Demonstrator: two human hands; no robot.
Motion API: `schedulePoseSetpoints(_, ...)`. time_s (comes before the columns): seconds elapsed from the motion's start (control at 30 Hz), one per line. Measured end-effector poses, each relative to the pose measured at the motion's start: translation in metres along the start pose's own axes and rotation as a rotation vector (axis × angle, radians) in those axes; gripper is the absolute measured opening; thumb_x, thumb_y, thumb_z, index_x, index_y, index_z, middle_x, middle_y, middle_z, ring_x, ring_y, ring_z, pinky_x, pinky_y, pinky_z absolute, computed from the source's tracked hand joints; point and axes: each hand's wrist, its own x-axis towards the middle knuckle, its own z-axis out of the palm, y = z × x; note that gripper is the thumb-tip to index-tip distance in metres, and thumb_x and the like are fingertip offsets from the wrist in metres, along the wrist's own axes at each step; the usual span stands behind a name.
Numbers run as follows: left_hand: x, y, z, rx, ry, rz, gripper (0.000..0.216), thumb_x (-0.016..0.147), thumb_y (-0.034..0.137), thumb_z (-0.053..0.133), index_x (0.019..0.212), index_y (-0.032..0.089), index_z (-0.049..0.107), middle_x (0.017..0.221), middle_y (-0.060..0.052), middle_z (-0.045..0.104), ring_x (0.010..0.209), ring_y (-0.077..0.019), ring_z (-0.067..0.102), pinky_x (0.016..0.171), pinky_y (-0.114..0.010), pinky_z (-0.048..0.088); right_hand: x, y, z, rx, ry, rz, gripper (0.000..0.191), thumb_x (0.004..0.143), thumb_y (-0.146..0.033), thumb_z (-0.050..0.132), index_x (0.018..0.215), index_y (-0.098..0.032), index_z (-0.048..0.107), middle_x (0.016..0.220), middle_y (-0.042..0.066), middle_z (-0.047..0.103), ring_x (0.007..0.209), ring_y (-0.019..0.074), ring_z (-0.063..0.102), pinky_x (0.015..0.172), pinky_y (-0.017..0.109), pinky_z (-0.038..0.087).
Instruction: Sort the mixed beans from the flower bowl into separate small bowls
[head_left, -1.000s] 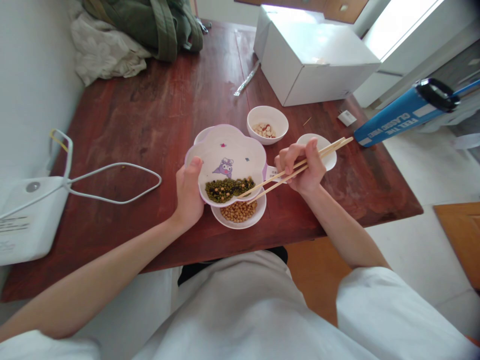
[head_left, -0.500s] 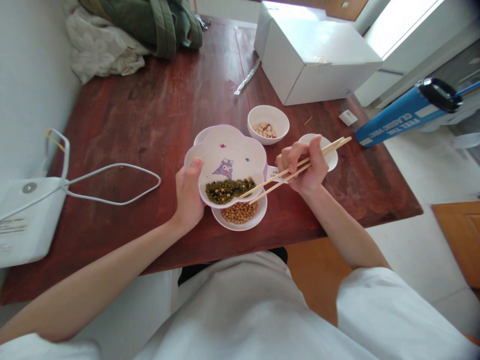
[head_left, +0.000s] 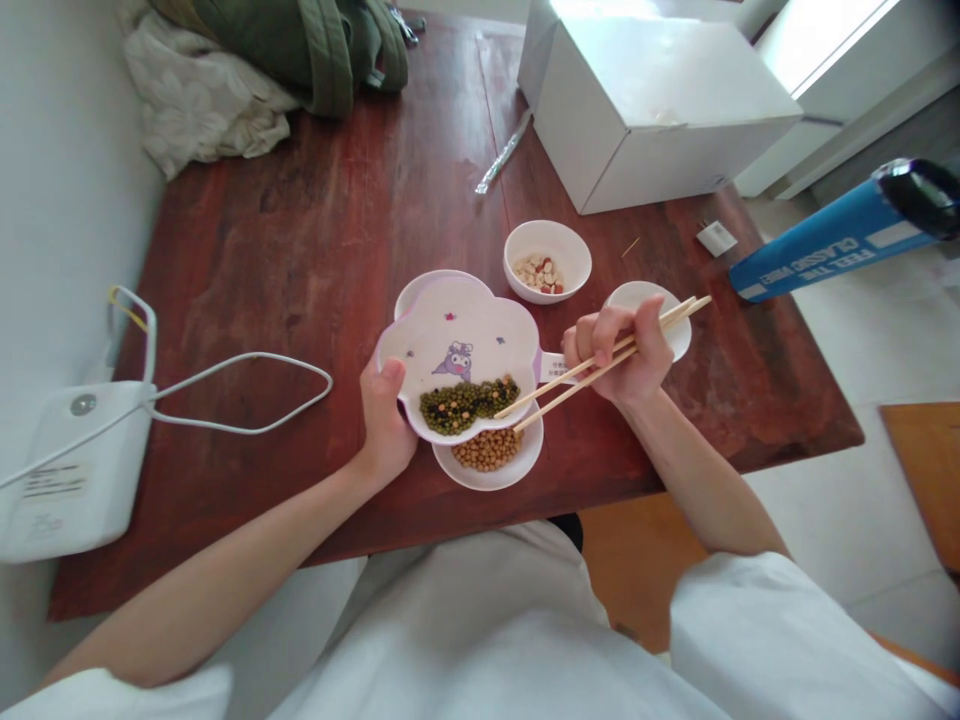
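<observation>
My left hand [head_left: 386, 415] grips the left rim of a flower-shaped white plate [head_left: 465, 335] with a purple cartoon figure, tilted toward me. Green beans [head_left: 466, 400] are heaped at its near edge. My right hand [head_left: 622, 350] is closed on a pair of wooden chopsticks [head_left: 600, 365] whose tips rest at the right end of the green beans. Under the plate's near edge sits a white bowl of yellow soybeans [head_left: 487, 455]. A small white bowl of peanuts [head_left: 547, 260] stands behind. Another white bowl [head_left: 660, 305] lies partly hidden behind my right hand.
A white cardboard box [head_left: 652, 100] stands at the back right of the red wooden table [head_left: 315, 230]. Green and white cloth [head_left: 262, 60] is piled at the back left. A white device with a cable [head_left: 67, 470] sits at the left. A blue tube [head_left: 840, 245] overhangs the right edge.
The view has shifted slightly; the hands, plate and chopsticks keep nearly the same pose, with the chopstick tips still at the green beans.
</observation>
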Motion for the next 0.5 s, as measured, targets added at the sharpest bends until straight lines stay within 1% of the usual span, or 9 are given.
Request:
schedulePoseSetpoints(0.1, -0.003, 0.003, 0.000, -0.013, 0.028, -0.008, 0.059, 0.098, 0.075, 0.090, 0.131, 0.026, 0.094, 0.128, -0.010, 0.096, 0.146, -0.0467, 0.084, 0.120, -0.057, 0.075, 0.000, 0.000, 0.001, 0.017, -0.004, 0.001, 0.095, 0.102, -0.115, 0.048, 0.054, -0.033, 0.055, 0.046, -0.001, 0.037, 0.043, 0.0233, 0.052, 0.044, 0.039, 0.044)
schedulePoseSetpoints(0.2, -0.005, 0.007, 0.002, 0.007, 0.057, -0.043, 0.048, 0.098, 0.067, 0.092, 0.125, 0.027, 0.095, 0.125, -0.008, 0.095, 0.137, -0.0440, 0.088, 0.117, -0.055, 0.077, -0.001, 0.001, 0.001, 0.053, -0.015, -0.031, 0.093, 0.104, -0.111, 0.052, 0.055, -0.033, 0.060, 0.046, 0.000, 0.039, 0.043, 0.0237, 0.052, 0.043, 0.040, 0.046)
schedulePoseSetpoints(0.27, -0.004, 0.009, 0.004, 0.009, 0.069, -0.056, 0.045, 0.100, 0.065, 0.090, 0.122, 0.026, 0.093, 0.127, -0.009, 0.095, 0.137, -0.0433, 0.087, 0.114, -0.053, 0.078, -0.001, 0.002, 0.001, 0.044, -0.002, -0.043, 0.093, 0.102, -0.112, 0.054, 0.054, -0.033, 0.060, 0.044, -0.001, 0.037, 0.042, 0.0246, 0.052, 0.043, 0.042, 0.048)
schedulePoseSetpoints(0.33, -0.004, 0.008, 0.004, 0.005, 0.082, -0.050, 0.047, 0.101, 0.068, 0.090, 0.120, 0.025, 0.091, 0.129, -0.011, 0.095, 0.136, -0.0432, 0.088, 0.114, -0.053, 0.077, -0.002, 0.002, 0.000, 0.026, 0.010, -0.057, 0.094, 0.101, -0.113, 0.053, 0.053, -0.033, 0.061, 0.043, 0.000, 0.037, 0.041, 0.0254, 0.054, 0.042, 0.043, 0.050)
schedulePoseSetpoints(0.43, -0.002, 0.009, 0.005, -0.016, 0.086, -0.012, 0.055, 0.100, 0.073, 0.091, 0.122, 0.023, 0.090, 0.131, -0.011, 0.095, 0.136, -0.0431, 0.088, 0.119, -0.054, 0.074, -0.005, 0.002, -0.003, 0.030, -0.011, -0.130, 0.094, 0.103, -0.111, 0.054, 0.055, -0.031, 0.069, 0.044, 0.001, 0.043, 0.040, 0.0257, 0.056, 0.044, 0.044, 0.054)
schedulePoseSetpoints(0.5, -0.002, 0.012, 0.005, -0.027, 0.065, 0.006, 0.056, 0.102, 0.074, 0.090, 0.125, 0.023, 0.089, 0.133, -0.012, 0.095, 0.138, -0.0437, 0.088, 0.122, -0.055, 0.073, -0.006, 0.001, -0.005, 0.045, -0.036, -0.201, 0.094, 0.106, -0.108, 0.054, 0.058, -0.030, 0.075, 0.045, 0.001, 0.047, 0.040, 0.0257, 0.056, 0.047, 0.046, 0.058)
